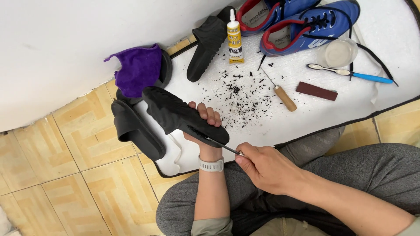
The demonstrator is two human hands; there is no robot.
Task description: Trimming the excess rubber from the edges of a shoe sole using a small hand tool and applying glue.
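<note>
Left hand [205,126] clamps the black rubber slide sandal [183,116] sole-up over the near-left edge of the white mat [350,105], steadying it so the right hand [262,168], closed on a thin metal pick [223,146], reaches its tread grooves.

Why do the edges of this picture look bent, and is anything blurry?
Head view: wide lens curves the white mat's edge; light is soft and even, shadows faint. The black slipper in the left hand is sharp; the thin metal tool in the right hand is slightly soft.

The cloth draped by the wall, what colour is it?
Purple; the cloth shows clearly in the head view.
</note>
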